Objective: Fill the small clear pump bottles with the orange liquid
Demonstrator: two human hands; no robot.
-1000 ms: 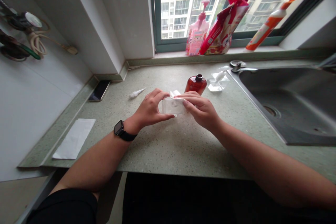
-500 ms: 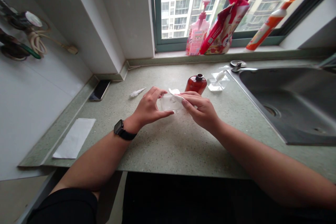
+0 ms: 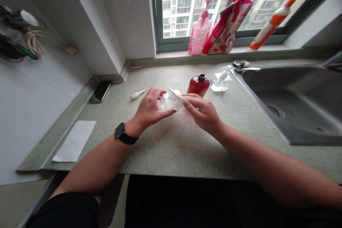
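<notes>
Between my hands is a small transparent plastic blister pack (image 3: 169,101), tilted above the speckled green countertop (image 3: 171,149). My left hand (image 3: 149,108), with a black watch (image 3: 121,133) on its wrist, grips the pack's left side. My right hand (image 3: 203,112) pinches a white peel-off film (image 3: 176,95), which is lifted from the pack's top edge. Behind the pack stands an amber bottle (image 3: 198,85), not touching my hands. A white cotton-tipped item (image 3: 139,94) lies left of my left hand.
A stainless steel sink (image 3: 291,103) lies to the right, and a clear plastic box (image 3: 220,83) holding a white item stands near it. A phone (image 3: 100,91) and white paper (image 3: 74,140) lie left. Pink soap (image 3: 200,32), a red pouch (image 3: 227,23) and an orange-capped bottle (image 3: 272,25) stand on the sill.
The white film has peeled farther from the pack and now stretches toward my right hand. The pack has tilted, and my left hand has shifted slightly left.
</notes>
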